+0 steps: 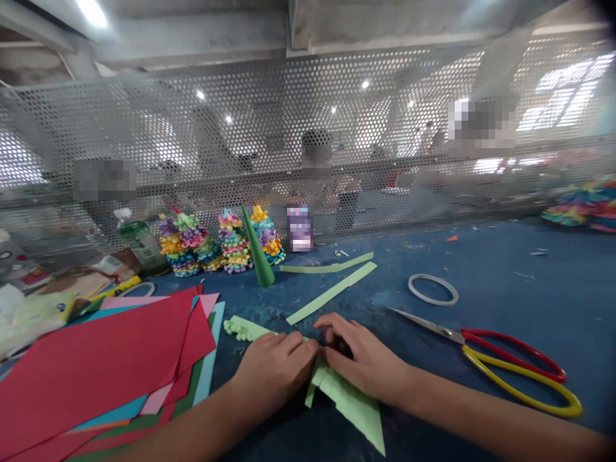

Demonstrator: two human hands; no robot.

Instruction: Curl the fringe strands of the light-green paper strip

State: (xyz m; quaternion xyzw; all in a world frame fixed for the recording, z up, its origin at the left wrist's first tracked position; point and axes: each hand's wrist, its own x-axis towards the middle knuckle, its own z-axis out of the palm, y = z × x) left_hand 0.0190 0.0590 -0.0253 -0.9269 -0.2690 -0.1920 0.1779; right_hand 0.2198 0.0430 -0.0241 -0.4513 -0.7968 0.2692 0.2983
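My left hand [274,369] is closed over a light green paper strip [351,401] and presses it near the table's front. The strip's cut edge forms a fringe, and small curled loops [239,329] show at its far left end. My right hand [363,359] curls its fingers around the same strip, close to my left fingertips. Its thumb tip and the exact grip are partly hidden. Two plain light green strips [332,294] lie just beyond my hands. Behind them a dark green paper cone [260,256] stands upright.
Red-and-yellow-handled scissors [481,350] lie at right, below a white ring [433,290]. Coloured paper sheets [110,353] are stacked at left. Several curled-paper cones [233,244], a green bottle [142,240] and a phone [299,228] stand before a perforated metal screen [240,141].
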